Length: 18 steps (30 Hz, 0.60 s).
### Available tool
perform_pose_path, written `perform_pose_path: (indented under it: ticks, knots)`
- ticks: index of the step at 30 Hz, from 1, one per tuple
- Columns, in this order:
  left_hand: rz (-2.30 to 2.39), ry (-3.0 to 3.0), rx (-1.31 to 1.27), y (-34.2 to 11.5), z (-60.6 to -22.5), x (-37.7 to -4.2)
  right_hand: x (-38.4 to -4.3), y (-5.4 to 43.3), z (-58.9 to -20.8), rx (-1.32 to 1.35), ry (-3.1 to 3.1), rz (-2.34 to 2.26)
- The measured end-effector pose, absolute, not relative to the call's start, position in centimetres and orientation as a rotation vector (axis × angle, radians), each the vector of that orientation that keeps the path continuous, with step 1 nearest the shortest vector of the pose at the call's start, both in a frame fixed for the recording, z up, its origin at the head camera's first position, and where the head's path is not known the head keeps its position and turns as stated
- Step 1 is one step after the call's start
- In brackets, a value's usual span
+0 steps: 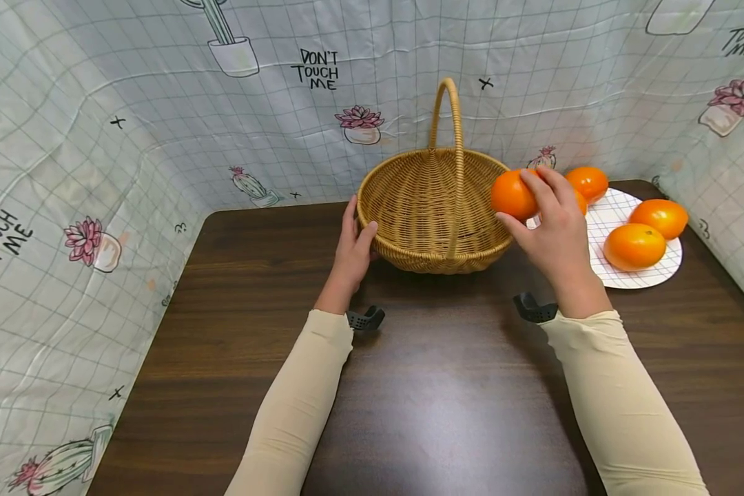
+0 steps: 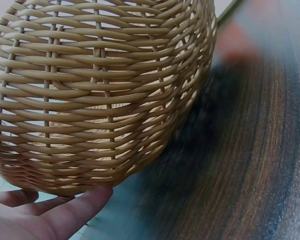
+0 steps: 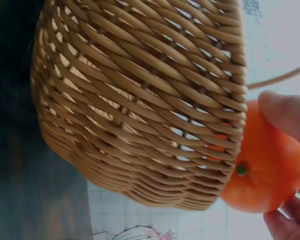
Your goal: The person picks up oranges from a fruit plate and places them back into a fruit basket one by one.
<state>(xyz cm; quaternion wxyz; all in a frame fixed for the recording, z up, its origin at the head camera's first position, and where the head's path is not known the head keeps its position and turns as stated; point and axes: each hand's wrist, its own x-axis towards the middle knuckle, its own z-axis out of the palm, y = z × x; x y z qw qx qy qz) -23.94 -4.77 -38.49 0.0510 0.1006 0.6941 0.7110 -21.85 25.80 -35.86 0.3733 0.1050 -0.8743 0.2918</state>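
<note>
A round wicker basket [image 1: 403, 200] with a tall arched handle stands near the back of the table. My left hand [image 1: 350, 251] rests against its left side, its fairly straight fingers and thumb touching the outside of the weave. In the left wrist view, its fingertips lie along the basket wall [image 2: 90, 115]. At the right rim, my right hand [image 1: 558, 231] grips an orange [image 1: 513, 195] between thumb and fingers. The right wrist view shows the orange [image 3: 270, 165] right at the rim, its green stem end facing the camera. No fruit shows inside the basket.
A white plate [image 1: 647, 277] with a grid pattern stands at the right, holding several more oranges [image 1: 635, 246], partly hidden behind my right hand. A printed cloth [image 1: 297, 124] hangs close behind the dark wooden table [image 1: 254, 331] and along its sides.
</note>
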Motion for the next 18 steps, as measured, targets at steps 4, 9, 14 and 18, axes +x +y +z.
perform_pose_path:
  ticks: [4,9,14,18]
  knots:
    - [2.168,2.109,0.313,-4.7,-38.5,-23.9,-22.0,25.6,-36.2,0.294,-2.24,0.755]
    - [2.177,2.09,0.3,-4.7,-38.5,-24.0,-22.3,25.5,-36.7,0.321,-2.268,0.733]
    - [2.178,2.08,0.299,-4.7,-38.5,-23.9,-22.3,25.4,-36.9,0.356,-2.281,0.72]
    - [2.183,2.081,0.299,-4.7,-38.5,-23.9,-22.3,25.3,-36.8,0.375,-2.28,0.711]
